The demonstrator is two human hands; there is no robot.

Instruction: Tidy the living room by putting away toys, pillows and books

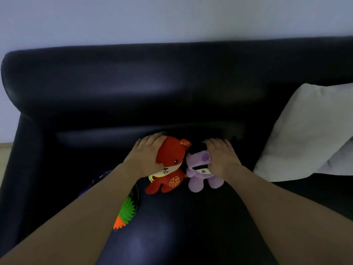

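A red plush dog [171, 169] with a gold character on its belly sits upright on the dark sofa seat [181, 226], against the backrest. My left hand [147, 153] is wrapped around its head from the left. Right beside it, touching, sits a purple plush toy [200, 171] with a small white tag. My right hand [219, 155] grips that toy's head and right side. A spiky green and orange ball [125, 212] lies on the seat under my left forearm, partly hidden.
A light grey pillow [305, 131] leans against the sofa backrest [133, 83] at the right. The sofa's left armrest [24, 150] rises at the left. A transparent object with a dark blue edge [99, 178] lies by the armrest, mostly hidden by my arm.
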